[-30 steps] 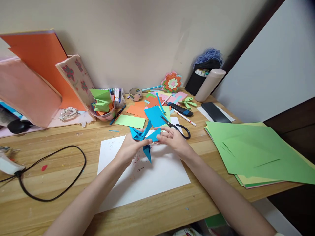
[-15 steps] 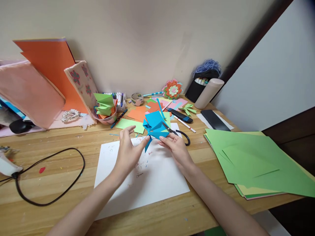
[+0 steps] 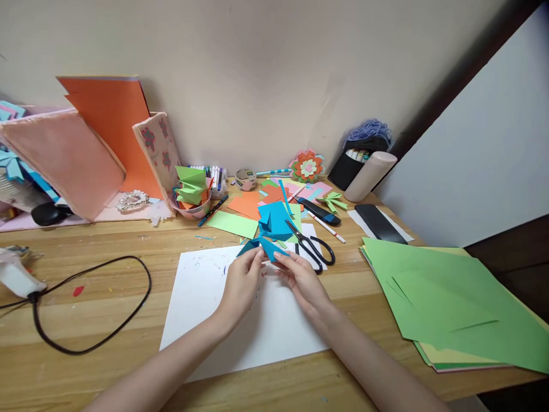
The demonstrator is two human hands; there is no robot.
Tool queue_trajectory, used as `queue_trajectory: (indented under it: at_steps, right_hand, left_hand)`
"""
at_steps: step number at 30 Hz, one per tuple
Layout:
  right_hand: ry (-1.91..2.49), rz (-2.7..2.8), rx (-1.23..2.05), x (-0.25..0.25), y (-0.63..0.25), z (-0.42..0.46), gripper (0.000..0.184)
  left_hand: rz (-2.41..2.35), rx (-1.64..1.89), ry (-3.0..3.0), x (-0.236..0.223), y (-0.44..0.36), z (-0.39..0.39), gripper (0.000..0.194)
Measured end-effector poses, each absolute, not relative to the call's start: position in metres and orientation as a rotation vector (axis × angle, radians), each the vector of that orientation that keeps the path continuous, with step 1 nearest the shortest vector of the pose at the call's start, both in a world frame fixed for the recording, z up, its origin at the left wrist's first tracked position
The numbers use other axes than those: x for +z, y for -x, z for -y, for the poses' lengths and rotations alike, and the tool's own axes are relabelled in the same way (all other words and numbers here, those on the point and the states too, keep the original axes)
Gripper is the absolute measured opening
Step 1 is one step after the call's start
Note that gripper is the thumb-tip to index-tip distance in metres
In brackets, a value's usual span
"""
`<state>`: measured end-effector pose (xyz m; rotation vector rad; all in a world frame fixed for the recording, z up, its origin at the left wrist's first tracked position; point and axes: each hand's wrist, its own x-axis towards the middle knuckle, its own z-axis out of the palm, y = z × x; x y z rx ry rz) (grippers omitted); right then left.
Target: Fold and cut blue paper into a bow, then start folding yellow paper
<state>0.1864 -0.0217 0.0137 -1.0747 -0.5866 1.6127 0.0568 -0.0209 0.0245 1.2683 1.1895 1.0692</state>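
Observation:
Between my two hands is a piece of folded blue paper, with pointed flaps spreading to both sides. My left hand pinches its left part between thumb and fingers. On its right flap, my right hand is closed in a pinch. Both hands hover over a large white sheet marked with small coloured stains. Just beyond them lie more blue paper and black-handled scissors, the blades pointing away to the left.
Green sheets are stacked at the right. A phone, a cutter knife, a pale bottle and a tape roll sit farther back. A black cable loop lies left; a small basket holds paper scraps.
My left hand has gone from spread fingers to a pinch on the folded blue paper. The paper has turned and moved slightly lower, uncovering more of the scissors. The view has shifted a little.

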Motion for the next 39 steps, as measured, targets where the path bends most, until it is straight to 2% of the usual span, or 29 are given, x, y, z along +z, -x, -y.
queue_trajectory:
  at_steps: [6, 13, 18, 32, 39]
  right_hand:
    - [1.15, 0.714, 1.461, 0.003, -0.179, 0.02, 0.023]
    - [1.204, 0.792, 1.29, -0.006, -0.177, 0.017, 0.028]
    - [1.263, 0.93, 1.211, -0.005, -0.182, 0.016, 0.032]
    - [1.276, 1.493, 0.809, 0.002, -0.191, 0.019, 0.025]
    - [1.296, 1.057, 1.153, 0.001, -0.188, 0.012, 0.026]
  left_hand:
    - [-1.252, 1.217, -0.818, 0.012, -0.061, 0.015, 0.029]
    - [-1.415, 1.381, -1.035, 0.012, -0.064, 0.012, 0.029]
    - [-1.371, 1.328, -0.944, 0.011, -0.061, 0.009, 0.027]
    - [-1.342, 1.305, -0.691, 0.016, -0.059, 0.008, 0.023]
    - [-1.379, 1.321, -0.754, 0.018, -0.07, 0.012, 0.028]
